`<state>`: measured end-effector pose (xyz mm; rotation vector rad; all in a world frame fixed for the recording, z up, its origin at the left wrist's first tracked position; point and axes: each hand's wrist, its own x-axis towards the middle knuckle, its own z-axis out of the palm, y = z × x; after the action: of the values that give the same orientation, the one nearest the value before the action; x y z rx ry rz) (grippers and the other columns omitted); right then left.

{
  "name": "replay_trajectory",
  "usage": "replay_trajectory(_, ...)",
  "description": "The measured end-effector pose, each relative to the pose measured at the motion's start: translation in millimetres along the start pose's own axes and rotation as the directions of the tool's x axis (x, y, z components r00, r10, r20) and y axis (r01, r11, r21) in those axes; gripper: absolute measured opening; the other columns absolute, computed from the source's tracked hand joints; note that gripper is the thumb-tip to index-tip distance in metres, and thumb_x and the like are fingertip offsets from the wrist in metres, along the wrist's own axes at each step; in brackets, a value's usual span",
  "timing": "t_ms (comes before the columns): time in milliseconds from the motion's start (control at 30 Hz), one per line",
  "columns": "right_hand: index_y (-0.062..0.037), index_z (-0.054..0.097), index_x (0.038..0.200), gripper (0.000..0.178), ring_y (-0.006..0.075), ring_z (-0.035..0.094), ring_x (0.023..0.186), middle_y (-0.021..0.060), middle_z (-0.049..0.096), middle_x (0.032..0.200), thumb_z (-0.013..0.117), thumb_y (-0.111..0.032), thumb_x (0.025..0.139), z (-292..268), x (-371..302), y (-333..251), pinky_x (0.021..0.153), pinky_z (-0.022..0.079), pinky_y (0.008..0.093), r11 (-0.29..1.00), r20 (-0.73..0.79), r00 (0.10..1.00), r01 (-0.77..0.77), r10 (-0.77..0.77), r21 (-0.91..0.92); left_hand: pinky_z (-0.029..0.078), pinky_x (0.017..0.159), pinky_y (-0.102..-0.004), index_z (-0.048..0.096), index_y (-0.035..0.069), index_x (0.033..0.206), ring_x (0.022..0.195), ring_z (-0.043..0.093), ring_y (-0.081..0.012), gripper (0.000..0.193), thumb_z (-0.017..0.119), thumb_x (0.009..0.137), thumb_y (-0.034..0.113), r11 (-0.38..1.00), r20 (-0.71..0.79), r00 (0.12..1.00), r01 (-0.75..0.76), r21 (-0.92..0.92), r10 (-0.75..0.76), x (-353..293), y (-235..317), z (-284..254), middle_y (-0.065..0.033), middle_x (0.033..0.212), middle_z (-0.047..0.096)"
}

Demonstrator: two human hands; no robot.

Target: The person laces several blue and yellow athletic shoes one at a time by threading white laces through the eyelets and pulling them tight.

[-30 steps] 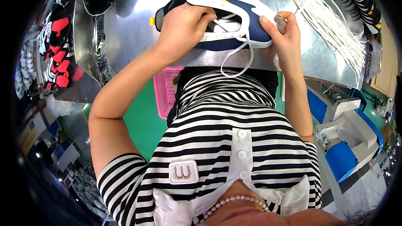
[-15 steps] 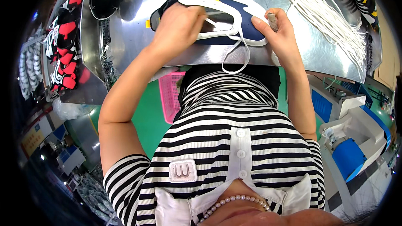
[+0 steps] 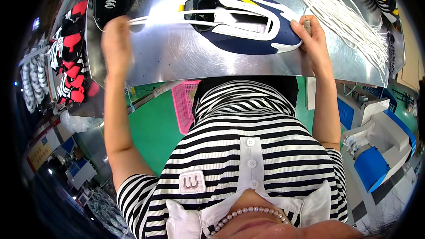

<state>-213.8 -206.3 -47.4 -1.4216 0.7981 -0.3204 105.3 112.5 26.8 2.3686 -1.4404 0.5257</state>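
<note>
A navy shoe upper (image 3: pixel 239 47) with white overlays and a yellow stripe lies on the metal table, its toe to the right. White shoelace (image 3: pixel 177 23) runs from its eyelet opening in two taut strands out past the heel. At the far end of these strands is my left hand (image 3: pixel 117 46), closed on them and smeared by motion. My right hand (image 3: pixel 316 42) grips the toe, thumb on top. The same hand also holds a small awl (image 3: pixel 307 26) with a pale wrapped handle and a thin metal point facing up; fingers under the toe are hidden.
A bundle of loose white laces (image 3: pixel 338 24) covers the table's right side. One black shoe (image 3: pixel 110 0) stands at the far left. Red, black and white pieces (image 3: pixel 73 73) are piled beyond the left edge. Below are a pink basket (image 3: pixel 182 110) and a blue-and-grey machine (image 3: pixel 374 166).
My left hand has swung from the eyelet opening far left, drawing the slack lace loop out into straight strands. The shoe upper and my right hand have shifted slightly right.
</note>
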Motion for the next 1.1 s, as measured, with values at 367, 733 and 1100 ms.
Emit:
replay_trajectory(367,-0.0046,0.066,0.109,0.021,0.0119,0.062,0.089,0.0031,0.067,0.1,0.059,-0.02,0.097,6,-19,-46,0.079,0.047,0.0253,0.934,-0.12,0.935,0.312,-0.334,-0.172,0.049,0.08,-0.0358,0.063,0.001,0.089,0.097,0.062,-0.0261,0.011,0.069,0.08,0.001,0.75,-0.007,0.931,-0.298,-0.59,0.364,92,175,18,-0.0098,0.116,0.065)
replay_trajectory(733,0.0028,0.064,0.113,0.03,0.002,0.041,0.057,-0.0023,0.059,0.079,0.071,-0.009,0.087,51,-7,-36,0.051,0.029,0.0174,0.937,0.068,0.995,0.044,-0.072,0.347,0.05,0.083,-0.0376,0.064,-0.002,0.107,0.095,0.063,-0.0287,0.032,0.07,0.089,0.023,0.89,0.314,0.923,-0.061,-0.452,0.223,48,162,31,-0.0165,0.106,0.066)
replay_trajectory(1100,-0.0014,0.058,0.121,0.041,0.0102,0.066,0.078,0.0072,0.071,0.087,0.075,-0.009,0.084,67,-9,-19,0.07,0.052,0.0232,0.961,-0.085,0.964,0.24,-0.253,-0.137,0.052,0.068,-0.0239,0.072,-0.001,0.096,0.076,0.066,-0.0098,0.031,0.076,0.085,0.027,0.094,0.77,0.608,0.793,-0.602,-0.194,50,199,74,-0.0049,0.089,0.072)
